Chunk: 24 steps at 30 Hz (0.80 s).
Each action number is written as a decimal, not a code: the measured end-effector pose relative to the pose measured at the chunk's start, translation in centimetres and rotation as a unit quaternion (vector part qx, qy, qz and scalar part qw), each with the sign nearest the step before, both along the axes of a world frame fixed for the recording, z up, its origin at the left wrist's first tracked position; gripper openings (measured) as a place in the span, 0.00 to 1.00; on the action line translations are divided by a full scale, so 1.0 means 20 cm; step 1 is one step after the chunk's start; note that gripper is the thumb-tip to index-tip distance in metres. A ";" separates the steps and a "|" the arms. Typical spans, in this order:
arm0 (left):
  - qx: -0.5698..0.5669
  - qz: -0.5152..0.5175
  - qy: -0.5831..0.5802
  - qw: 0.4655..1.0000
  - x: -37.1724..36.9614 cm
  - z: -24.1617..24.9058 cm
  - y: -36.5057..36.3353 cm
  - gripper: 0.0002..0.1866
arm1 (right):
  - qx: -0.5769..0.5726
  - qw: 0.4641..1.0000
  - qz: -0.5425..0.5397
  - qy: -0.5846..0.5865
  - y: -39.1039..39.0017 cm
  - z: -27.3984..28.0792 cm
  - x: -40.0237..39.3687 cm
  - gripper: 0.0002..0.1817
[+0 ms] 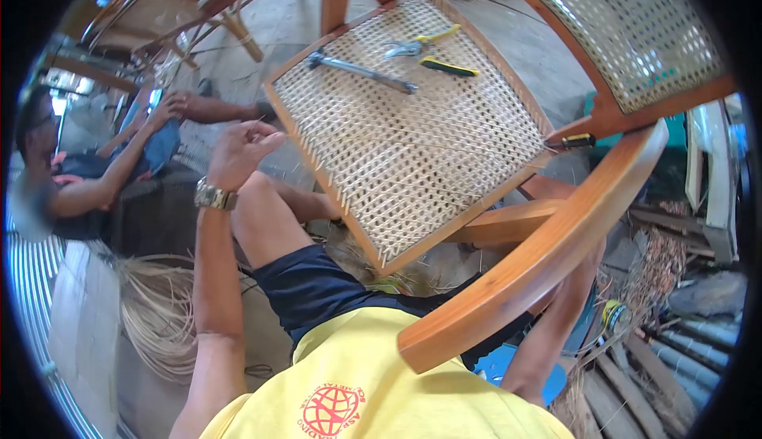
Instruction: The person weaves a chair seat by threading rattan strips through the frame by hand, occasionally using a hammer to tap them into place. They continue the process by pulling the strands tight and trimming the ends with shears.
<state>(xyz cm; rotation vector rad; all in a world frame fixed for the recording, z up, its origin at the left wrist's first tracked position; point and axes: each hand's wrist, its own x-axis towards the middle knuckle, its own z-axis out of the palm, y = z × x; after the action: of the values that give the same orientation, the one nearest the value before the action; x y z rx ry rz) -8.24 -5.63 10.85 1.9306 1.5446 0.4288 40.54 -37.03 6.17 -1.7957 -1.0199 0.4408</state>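
Note:
A wooden chair stands before me, its woven cane seat [413, 145] set in a wooden frame. Loose strand ends stick up along the seat's left and lower edges. My left hand [246, 152], with a watch on the wrist, is raised just left of the seat; its fingers are curled together, and whatever they may hold is too small to make out. My right forearm [556, 328] passes behind the curved armrest [532, 256], which hides that hand. On the seat lie a hammer [361, 71], pliers [417, 45] and a yellow-black tool [448, 67]. A dark-handled tool [573, 142] rests at the right corner.
Another person [87, 177] sits at the left, hands near a raised knee. A coil of cane strands [159, 312] lies at the lower left. The cane backrest [627, 34] rises at the upper right. Wood pieces [627, 391] and a tape roll [613, 315] are at the lower right.

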 end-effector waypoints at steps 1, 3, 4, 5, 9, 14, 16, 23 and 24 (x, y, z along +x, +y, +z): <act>-0.010 0.014 -0.049 0.999 0.00 0.00 -0.03 0.14 | 0.053 0.998 -0.001 0.046 -0.07 0.06 -0.13 0.20; -0.014 0.045 -0.069 0.997 0.00 -0.08 -0.05 0.14 | -0.049 0.988 -0.011 0.144 -0.31 0.00 -0.31 0.20; -0.016 0.059 -0.089 0.994 0.00 -0.11 -0.07 0.14 | -0.097 0.982 0.065 0.150 -0.36 0.01 -0.40 0.20; -0.016 0.066 -0.093 0.993 0.01 -0.12 -0.10 0.14 | -0.170 0.976 0.106 0.080 -0.35 0.09 -0.56 0.18; -0.015 0.090 -0.147 0.985 -0.03 -0.17 -0.21 0.13 | -0.160 0.910 0.331 0.190 -0.23 0.00 -1.02 0.16; 0.035 0.073 -0.100 0.992 -0.14 -0.13 -0.45 0.10 | 0.069 0.921 0.373 -0.083 0.25 0.03 -1.36 0.21; 0.047 0.063 -0.084 0.993 -0.18 -0.12 -0.54 0.11 | 0.147 0.914 0.343 -0.159 0.45 0.06 -1.44 0.21; 0.029 0.109 -0.141 0.984 -0.32 -0.10 -0.71 0.10 | 0.052 0.866 0.444 -0.224 0.87 0.02 -1.51 0.10; 0.027 0.114 -0.142 0.983 -0.34 -0.10 -0.72 0.10 | 0.024 0.871 0.462 -0.167 0.87 0.01 -1.53 0.07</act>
<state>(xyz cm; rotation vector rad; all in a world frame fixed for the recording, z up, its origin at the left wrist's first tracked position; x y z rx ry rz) -14.94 -19.95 8.81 1.6509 1.5790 0.8151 9.98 -19.66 6.45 -1.2493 -2.1172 0.6701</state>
